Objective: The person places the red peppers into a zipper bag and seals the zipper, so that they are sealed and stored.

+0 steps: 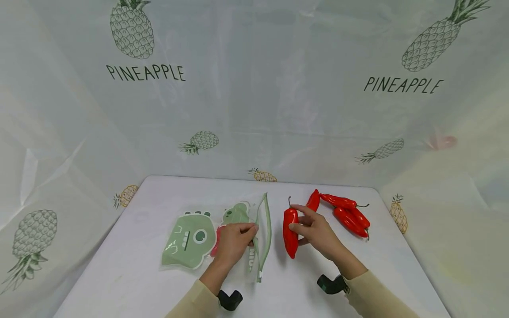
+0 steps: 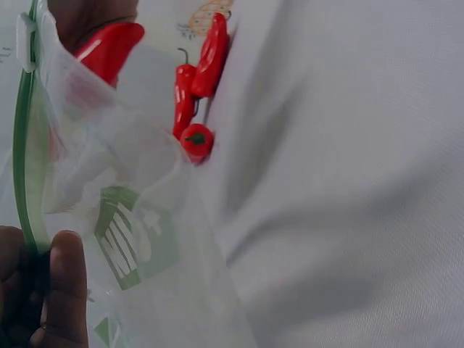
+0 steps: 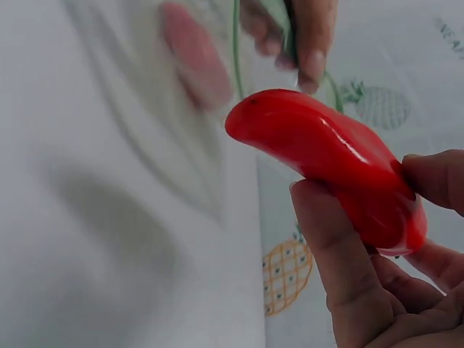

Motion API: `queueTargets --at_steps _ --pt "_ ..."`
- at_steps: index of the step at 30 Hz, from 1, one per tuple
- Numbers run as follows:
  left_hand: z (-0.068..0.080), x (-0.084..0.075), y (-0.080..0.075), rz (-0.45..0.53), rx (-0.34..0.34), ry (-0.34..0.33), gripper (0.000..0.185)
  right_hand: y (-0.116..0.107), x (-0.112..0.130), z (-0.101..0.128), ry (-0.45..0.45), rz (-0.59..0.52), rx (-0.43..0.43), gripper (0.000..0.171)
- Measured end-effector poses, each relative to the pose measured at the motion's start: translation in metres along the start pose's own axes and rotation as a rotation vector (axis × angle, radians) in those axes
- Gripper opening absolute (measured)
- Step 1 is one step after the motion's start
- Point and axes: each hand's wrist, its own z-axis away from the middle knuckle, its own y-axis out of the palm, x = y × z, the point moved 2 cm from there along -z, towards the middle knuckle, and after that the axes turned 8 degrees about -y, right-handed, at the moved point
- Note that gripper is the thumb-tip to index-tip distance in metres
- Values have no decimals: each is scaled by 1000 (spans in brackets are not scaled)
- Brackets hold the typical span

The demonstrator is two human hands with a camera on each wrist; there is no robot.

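My left hand (image 1: 234, 240) pinches the green zip edge of a clear zipper bag (image 2: 181, 225), which stands up from the table with its mouth parted. A white slider (image 2: 26, 42) sits at one end of the zip. Through the film, a blurred reddish shape (image 3: 196, 58) shows in the right wrist view. Just right of the bag mouth, my right hand (image 1: 318, 232) grips a red chili pepper (image 1: 290, 232) between thumb and fingers, its stem pointing up and away. The pepper's tip (image 3: 250, 119) points toward the bag.
Several more red peppers (image 1: 350, 221) lie at the back right of the white table (image 1: 131, 265), one partly behind my right hand. On the left lies a green cartoon-monster print bag (image 1: 191, 240). A pineapple-print sheet (image 1: 258, 97) hangs behind the table.
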Motion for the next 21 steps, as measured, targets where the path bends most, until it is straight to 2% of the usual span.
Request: queueTargets --at_steps 11,16,21 --pt "4 -4 1 -23 7 -9 24 28 21 2 -44 -71 186 67" --pt "9 -7 3 -27 22 -4 23 35 24 0 -24 -89 193 67" --pt "13 -11 7 -28 27 30 21 40 23 -1 10 -66 166 67"
